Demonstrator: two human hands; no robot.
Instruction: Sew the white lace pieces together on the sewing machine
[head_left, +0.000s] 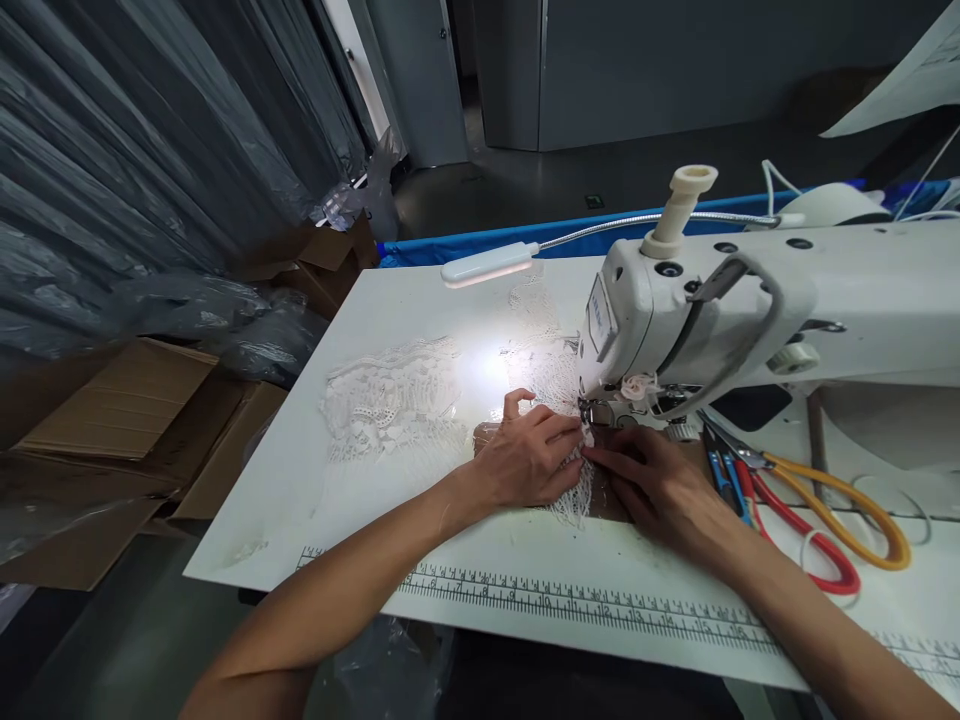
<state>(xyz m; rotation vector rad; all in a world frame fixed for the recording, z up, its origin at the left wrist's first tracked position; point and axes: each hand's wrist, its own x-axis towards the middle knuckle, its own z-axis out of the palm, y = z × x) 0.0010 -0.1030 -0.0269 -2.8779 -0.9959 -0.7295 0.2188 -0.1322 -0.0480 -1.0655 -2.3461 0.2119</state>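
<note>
Left hand, fingers apart, presses lace; right hand meets its edge, grip unclear — room along the tabletop's near-left edge.

Can read numbers on the ruler scale, printed along the front edge of the white table: 7, 8, 9, 10, 11, 12, 13, 14 and 15, in dark print with fine marks between. Cannot read the small label on the head of the sewing machine, nor the faint print on the paper sheet at the upper right. Cannot make out, either, the small greenish sign on the floor.
</note>
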